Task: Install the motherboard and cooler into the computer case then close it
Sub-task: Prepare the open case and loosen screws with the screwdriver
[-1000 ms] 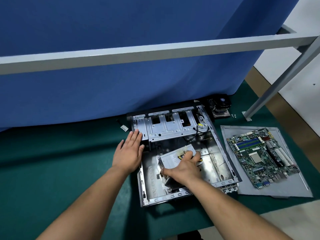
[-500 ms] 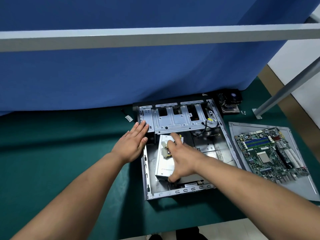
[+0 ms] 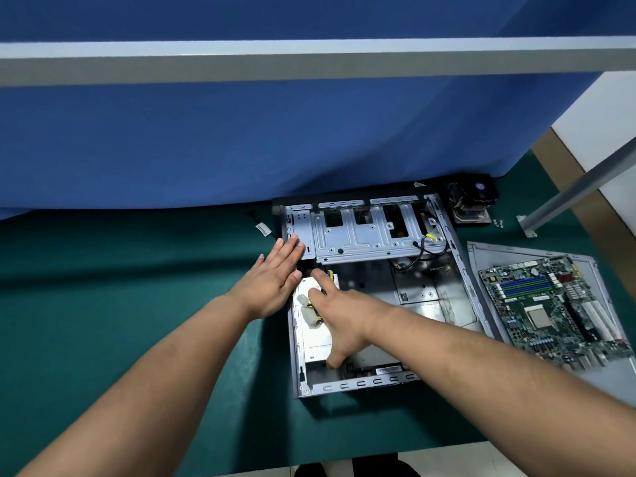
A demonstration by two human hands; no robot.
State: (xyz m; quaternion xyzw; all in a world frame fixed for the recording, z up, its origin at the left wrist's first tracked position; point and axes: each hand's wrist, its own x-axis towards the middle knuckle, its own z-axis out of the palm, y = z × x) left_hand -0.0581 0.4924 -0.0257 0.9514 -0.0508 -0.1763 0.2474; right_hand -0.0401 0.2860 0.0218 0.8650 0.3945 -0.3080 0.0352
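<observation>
The left hand [image 3: 272, 282] is lying flat, fingers straight, its grip released, against the near-left wall of the open computer case [image 3: 464, 270] on the green bench [image 3: 120, 304]. Just right of it, the right hand [image 3: 339, 313] is spreading over the silver power supply [image 3: 311, 333] inside the case, thumb hooking its near edge, grip grasping the box. Well right of that grip, the motherboard [image 3: 550, 304] is resting on the grey side panel [image 3: 481, 251]; the cooler [image 3: 473, 201] is sitting beyond, beside the case's far corner.
</observation>
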